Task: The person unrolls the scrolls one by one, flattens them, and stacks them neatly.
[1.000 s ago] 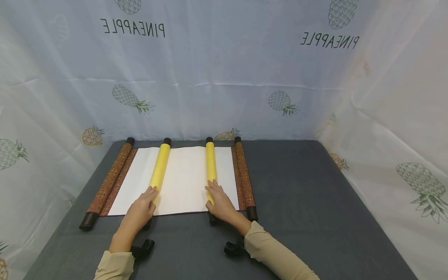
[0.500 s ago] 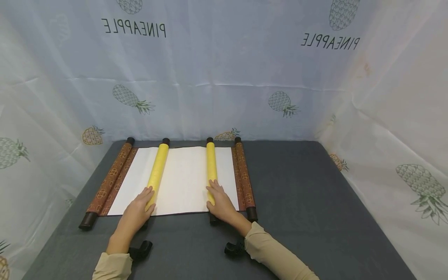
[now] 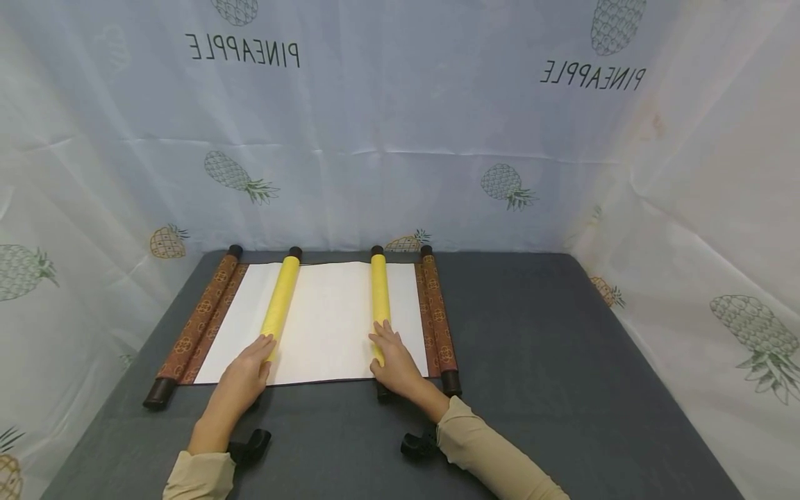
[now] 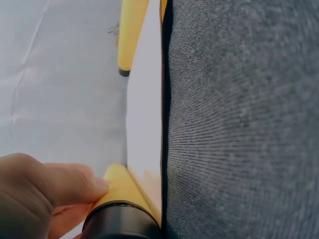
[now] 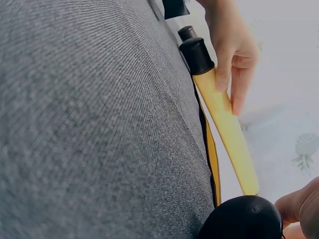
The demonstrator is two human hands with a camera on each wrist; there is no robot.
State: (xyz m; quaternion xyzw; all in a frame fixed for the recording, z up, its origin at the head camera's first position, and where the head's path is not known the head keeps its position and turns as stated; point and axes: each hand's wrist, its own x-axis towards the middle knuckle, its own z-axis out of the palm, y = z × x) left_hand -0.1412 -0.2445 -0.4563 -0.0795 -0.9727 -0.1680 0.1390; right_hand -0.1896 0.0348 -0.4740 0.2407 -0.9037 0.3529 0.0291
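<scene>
A partly unrolled yellow-backed scroll lies with a cream sheet [image 3: 328, 319] between its two black-capped rolls. My left hand [image 3: 240, 375] holds the near end of the left yellow roll [image 3: 281, 295], thumb at its right side and fingers over it. In the left wrist view the thumb [image 4: 89, 188] presses the roll just behind its black end cap [image 4: 119, 221]. On the right yellow roll [image 3: 379, 292], my right hand [image 3: 396, 364] grips the near end. The right wrist view shows mostly that roll's black cap [image 5: 244, 219], which hides part of the fingers.
Beneath lies a wider white sheet [image 3: 240, 326], flanked by a brown patterned roll [image 3: 196, 323] at left and another brown roll [image 3: 439, 316] at right. Dark grey cloth [image 3: 531, 361] covers the table. A pineapple-print curtain [image 3: 387, 104] stands behind and along both sides.
The left hand has moved slightly left with the left yellow roll, widening the cream sheet between the rolls. The right hand and its roll have stayed nearly still.
</scene>
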